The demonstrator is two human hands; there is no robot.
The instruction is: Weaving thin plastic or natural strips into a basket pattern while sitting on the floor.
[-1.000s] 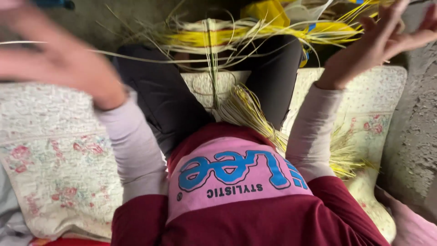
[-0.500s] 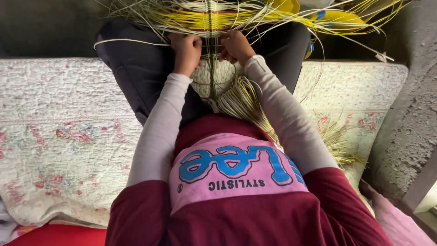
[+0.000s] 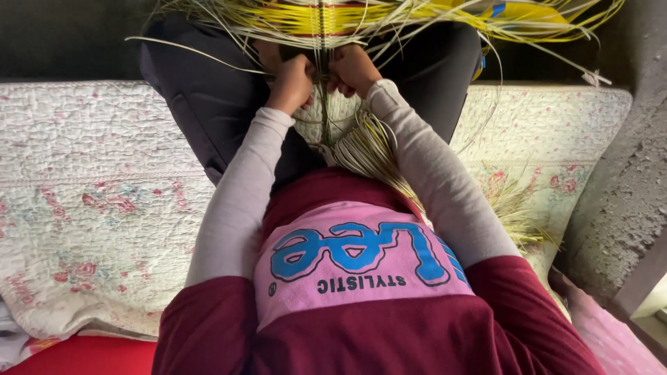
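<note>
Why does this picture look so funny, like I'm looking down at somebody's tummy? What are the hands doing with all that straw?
The camera sits on the person's head and looks straight down, so you see their chest, arms and lap from above. There is no machine here, only two bare hands. The left hand and the right hand are closed into fists, close together, gripping thin strands of a woven straw piece with yellow bands at the top of the picture. A loose bundle of pale straw lies in the lap and trails off to the right. The person sits on a quilted flowery cover. A rough grey wall stands on the right.
</note>
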